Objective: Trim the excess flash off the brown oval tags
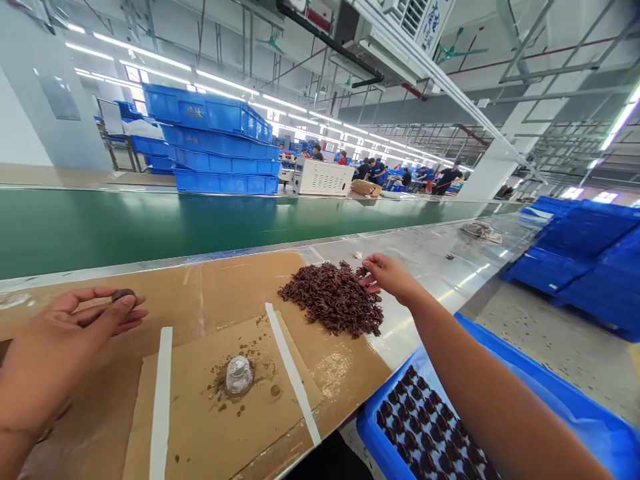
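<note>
My left hand is raised over the left of the bench, pinching a small dark brown round piece between thumb and fingers. At the right edge of a heap of small dark brown pieces, my right hand has thumb and forefinger pressed together on a small brown piece. Between the hands, a small clear cup-like holder with a whitish top stands on a taped cardboard sheet. Brown spots surround it.
Below right, a blue tray holds rows of dark brown pieces. A green conveyor belt runs behind the bench. Stacked blue crates stand beyond it, and more blue crates at right. A rag lies farther along.
</note>
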Tool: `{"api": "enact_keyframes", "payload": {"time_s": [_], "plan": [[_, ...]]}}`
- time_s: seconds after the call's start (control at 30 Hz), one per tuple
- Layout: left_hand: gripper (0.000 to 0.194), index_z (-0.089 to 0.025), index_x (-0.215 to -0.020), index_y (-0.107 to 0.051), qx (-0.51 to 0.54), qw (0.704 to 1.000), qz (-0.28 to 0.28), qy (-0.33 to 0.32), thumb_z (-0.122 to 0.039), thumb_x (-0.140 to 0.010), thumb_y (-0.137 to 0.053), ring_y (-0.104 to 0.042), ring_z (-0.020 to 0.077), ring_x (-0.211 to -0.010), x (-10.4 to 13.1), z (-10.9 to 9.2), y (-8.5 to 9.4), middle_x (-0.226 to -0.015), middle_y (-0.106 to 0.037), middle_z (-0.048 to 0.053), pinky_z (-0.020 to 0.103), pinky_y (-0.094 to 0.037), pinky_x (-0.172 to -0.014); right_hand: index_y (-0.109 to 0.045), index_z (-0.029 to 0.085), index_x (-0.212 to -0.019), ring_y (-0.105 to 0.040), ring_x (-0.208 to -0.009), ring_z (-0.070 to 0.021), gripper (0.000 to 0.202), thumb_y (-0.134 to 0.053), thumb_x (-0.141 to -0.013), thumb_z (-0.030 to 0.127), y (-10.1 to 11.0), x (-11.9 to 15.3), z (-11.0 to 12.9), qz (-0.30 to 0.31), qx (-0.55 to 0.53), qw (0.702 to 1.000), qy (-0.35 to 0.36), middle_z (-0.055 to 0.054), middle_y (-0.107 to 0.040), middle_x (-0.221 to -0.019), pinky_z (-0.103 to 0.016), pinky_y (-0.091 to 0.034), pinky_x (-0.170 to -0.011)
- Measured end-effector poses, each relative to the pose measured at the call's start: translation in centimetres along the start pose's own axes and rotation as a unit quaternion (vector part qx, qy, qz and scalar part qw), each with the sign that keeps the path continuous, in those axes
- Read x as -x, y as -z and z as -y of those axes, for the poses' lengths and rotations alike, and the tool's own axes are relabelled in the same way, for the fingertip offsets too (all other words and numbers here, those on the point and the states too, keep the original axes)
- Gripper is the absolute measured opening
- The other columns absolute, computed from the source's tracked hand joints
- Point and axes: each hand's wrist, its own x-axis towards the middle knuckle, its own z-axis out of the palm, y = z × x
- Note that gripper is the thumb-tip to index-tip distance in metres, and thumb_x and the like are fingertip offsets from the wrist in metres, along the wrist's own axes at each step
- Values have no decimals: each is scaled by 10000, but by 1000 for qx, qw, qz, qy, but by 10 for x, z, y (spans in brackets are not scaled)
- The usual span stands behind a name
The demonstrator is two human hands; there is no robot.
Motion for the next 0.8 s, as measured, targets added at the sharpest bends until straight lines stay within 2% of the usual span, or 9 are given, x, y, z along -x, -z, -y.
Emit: {"api": "enact_keyframes", "payload": {"time_s": [0.07,0.13,0.27,0.33,0.47,0.53,0.6,0.7,0.8], "plan": [[394,-310,-1025,-572,42,999,-13,23,-587,-782,-712,-701,197,-1049,10,-10,-7,-953,-765,-76,364,-534,-995,-521,171,-938,-658,-621,-128,108,-561,-980,262,-16,-1,19,43,-65,997,20,-6,-595,-764,-231,-556,-507],[387,-267,-1027,-597,120,992,0,33,-477,-758,-781,-719,194,-977,17,-15,-15,-951,-763,-26,320,-570,-929,-524,183,-919,-647,-581,-121,150,-627,-939,290,-36,-2,38,91,-120,988,43,0,-594,-735,-232,-566,-499],[453,-180,-1057,-613,277,959,55,29,-394,-723,-833,-726,160,-815,20,-10,-28,-947,-744,35,242,-604,-764,-612,169,-961,-667,-648,-122,305,-799,-796,345,-77,0,77,200,-205,954,91,-25,-649,-819,-254,-604,-598],[467,-159,-1073,-610,320,944,73,25,-366,-721,-838,-726,150,-786,19,-6,-33,-972,-739,51,228,-602,-743,-657,163,-998,-681,-713,-136,387,-857,-727,354,-96,5,96,254,-234,931,114,-36,-674,-867,-273,-610,-667],[444,-140,-1073,-616,353,931,92,25,-321,-731,-833,-734,160,-779,18,-3,-35,-987,-740,77,242,-605,-746,-724,168,-969,-641,-693,-117,326,-847,-753,380,-128,25,124,327,-249,889,200,-40,-705,-873,-254,-565,-658],[442,-137,-1074,-622,355,930,92,32,-316,-729,-834,-737,171,-792,18,-4,-35,-980,-743,83,254,-604,-751,-751,181,-946,-606,-667,-105,259,-815,-795,382,-137,39,127,345,-233,877,239,-42,-716,-896,-247,-545,-638],[437,-133,-1051,-635,356,929,89,32,-319,-715,-843,-734,174,-803,18,-4,-35,-971,-744,83,265,-601,-765,-767,206,-953,-584,-650,-100,224,-795,-818,382,-142,52,123,364,-205,875,244,-36,-723,-912,-244,-536,-629],[405,-121,-990,-663,341,937,74,21,-317,-690,-853,-702,135,-733,17,-4,-36,-890,-733,59,243,-581,-724,-774,241,-1005,-590,-655,-110,226,-748,-860,412,-141,66,112,397,-148,874,236,-31,-726,-898,-241,-525,-627],[359,-118,-932,-684,309,950,53,6,-307,-677,-852,-636,102,-658,15,-3,-38,-800,-697,29,226,-544,-659,-764,246,-1048,-638,-742,-151,258,-708,-886,439,-136,72,106,399,-62,875,269,-37,-735,-926,-259,-523,-656]]}}
